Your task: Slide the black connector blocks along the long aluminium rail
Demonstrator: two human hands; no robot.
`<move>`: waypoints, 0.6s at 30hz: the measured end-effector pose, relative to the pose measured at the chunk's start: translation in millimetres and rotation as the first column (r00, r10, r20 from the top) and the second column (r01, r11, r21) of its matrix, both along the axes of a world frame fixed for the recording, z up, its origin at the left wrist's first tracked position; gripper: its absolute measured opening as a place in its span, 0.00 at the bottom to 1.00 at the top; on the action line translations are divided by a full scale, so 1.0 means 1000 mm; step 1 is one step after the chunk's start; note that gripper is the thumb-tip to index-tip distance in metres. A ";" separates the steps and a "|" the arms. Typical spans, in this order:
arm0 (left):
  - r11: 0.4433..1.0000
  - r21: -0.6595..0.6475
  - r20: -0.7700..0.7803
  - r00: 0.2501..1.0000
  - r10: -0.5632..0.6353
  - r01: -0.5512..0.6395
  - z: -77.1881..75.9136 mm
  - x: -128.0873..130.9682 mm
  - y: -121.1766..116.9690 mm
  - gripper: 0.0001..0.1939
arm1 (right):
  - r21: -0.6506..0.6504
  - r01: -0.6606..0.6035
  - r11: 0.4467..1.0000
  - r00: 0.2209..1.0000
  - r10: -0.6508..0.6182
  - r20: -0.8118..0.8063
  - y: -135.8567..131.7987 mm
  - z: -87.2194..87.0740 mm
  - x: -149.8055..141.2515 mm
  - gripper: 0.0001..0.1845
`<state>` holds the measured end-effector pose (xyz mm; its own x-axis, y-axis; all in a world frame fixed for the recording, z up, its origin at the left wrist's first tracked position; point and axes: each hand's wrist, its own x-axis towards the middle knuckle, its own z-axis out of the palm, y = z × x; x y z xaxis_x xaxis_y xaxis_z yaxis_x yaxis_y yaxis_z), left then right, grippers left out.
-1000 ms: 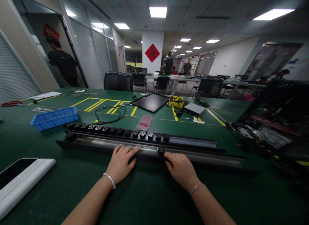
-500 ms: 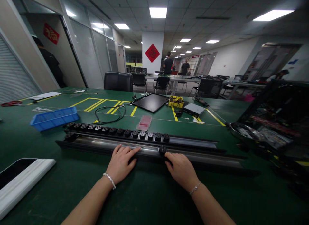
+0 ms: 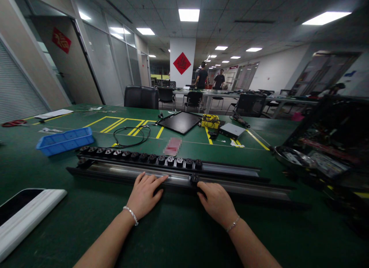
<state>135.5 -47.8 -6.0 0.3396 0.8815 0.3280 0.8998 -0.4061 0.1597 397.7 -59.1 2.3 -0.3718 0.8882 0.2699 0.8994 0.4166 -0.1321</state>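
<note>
In the head view, a long black metal channel (image 3: 248, 188) lies across the bench in front of me. My left hand (image 3: 145, 197) rests on its near edge, fingers spread, holding nothing. Inside the channel sits a small black socket module (image 3: 194, 178). My right hand (image 3: 216, 202) is curled at the module's right side, index fingertip against it and thumb tucked below; the other fingers are folded. Behind lies a second channel (image 3: 230, 167), with a row of black socket modules (image 3: 143, 157) along most of its length and bare metal at its right end.
Left of the channels stand a blue bin (image 3: 65, 140) and a white-edged device (image 3: 31, 214). Beyond are a black cable (image 3: 131, 137), a flat black panel (image 3: 180, 122), a yellow object (image 3: 210, 121) and a grey box (image 3: 232, 130). A metal bowl (image 3: 292, 156) and dark equipment stand right.
The single socket module has shifted slightly right along the channel, then stayed there. My hands have barely moved. In the background, a person has gone out of sight through the left doorway.
</note>
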 end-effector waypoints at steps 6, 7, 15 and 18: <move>1.000 0.011 -0.001 1.000 -0.001 0.001 0.000 0.001 0.000 0.23 | 0.001 -0.004 1.000 1.000 0.004 0.002 -0.001 0.001 0.000 0.08; 1.000 0.012 0.002 1.000 -0.002 0.002 0.000 0.001 0.000 0.23 | 0.004 -0.004 1.000 1.000 0.004 0.002 -0.001 0.001 0.000 0.08; 1.000 0.010 0.008 1.000 0.000 0.000 -0.001 0.000 0.000 0.23 | 0.006 -0.006 1.000 1.000 0.006 -0.004 0.000 0.000 0.000 0.08; 1.000 0.008 0.004 1.000 0.000 0.000 0.000 0.000 0.000 0.23 | -0.004 -0.009 1.000 1.000 0.009 -0.005 -0.001 0.001 0.000 0.08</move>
<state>135.5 -47.5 -6.5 0.3381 0.8787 0.3369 0.8992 -0.4073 0.1601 397.7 -59.8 3.7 -0.3784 0.8859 0.2683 0.8949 0.4242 -0.1384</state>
